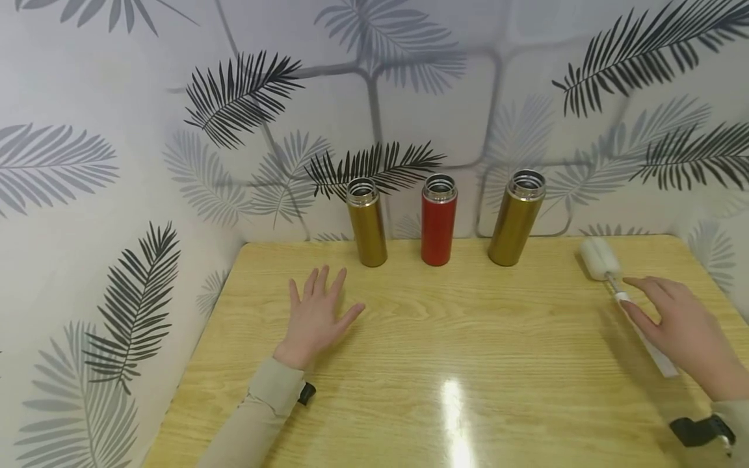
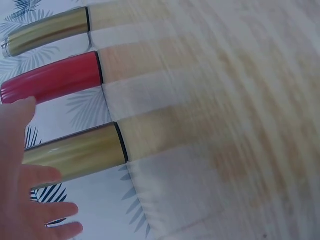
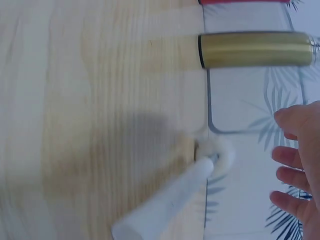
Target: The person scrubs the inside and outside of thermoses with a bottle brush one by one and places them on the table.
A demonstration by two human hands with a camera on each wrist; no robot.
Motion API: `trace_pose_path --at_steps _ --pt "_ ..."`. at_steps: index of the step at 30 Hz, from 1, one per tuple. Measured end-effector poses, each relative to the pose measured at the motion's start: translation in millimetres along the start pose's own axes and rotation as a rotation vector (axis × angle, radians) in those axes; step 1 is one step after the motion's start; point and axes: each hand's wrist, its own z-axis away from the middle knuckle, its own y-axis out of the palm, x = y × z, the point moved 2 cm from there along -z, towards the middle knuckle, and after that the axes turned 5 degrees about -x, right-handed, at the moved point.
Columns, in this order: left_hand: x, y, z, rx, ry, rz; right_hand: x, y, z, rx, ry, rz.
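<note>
Head view shows my left hand (image 1: 316,316) lying flat on the wooden table (image 1: 468,364), palm down, fingers straight and spread, holding nothing. It rests on the left half of the table, near the far edge, just short of the left gold flask (image 1: 366,223). My right hand (image 1: 681,331) is over at the right side, fingers extended and relaxed, hovering over the white handle of the bottle brush (image 1: 629,305). I cannot tell whether the fingertips touch the handle; nothing is gripped.

The bottle brush lies on the table at the right, its pale sponge head pointing toward the far edge and its handle running back toward me, partly hidden under my right hand.

Three open flasks stand upright in a row along the far edge against the leaf-patterned wall (image 1: 117,162): the left gold flask, the red flask (image 1: 438,220) in the middle, and the right gold flask (image 1: 517,218), which sits nearest the brush head but well apart from it.

From the left wrist camera, my left fingers (image 2: 30,200) reach out straight at the lower left, with the left gold flask (image 2: 80,152) just beyond them, then the red flask (image 2: 55,79) and the other gold one (image 2: 50,31).

From the right wrist camera, my right fingers (image 3: 295,170) are loose and apart at the right edge, with the brush (image 3: 170,200) lying blurred beside them and the right gold flask (image 3: 252,50) farther off.
</note>
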Motion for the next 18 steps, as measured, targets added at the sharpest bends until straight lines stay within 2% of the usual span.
trace_pose_path --at_steps 6,14,18 --pt "-4.3 -0.5 -0.9 -0.012 0.006 0.020 -27.0 -3.3 2.2 -0.027 -0.148 0.024" --pt "-7.8 0.8 0.8 0.035 0.005 0.028 -54.1 7.8 17.5 0.094 -0.273 0.053" --pt "-8.1 2.7 1.8 0.054 0.006 0.023 -60.3 14.5 25.5 0.197 -0.261 0.045"
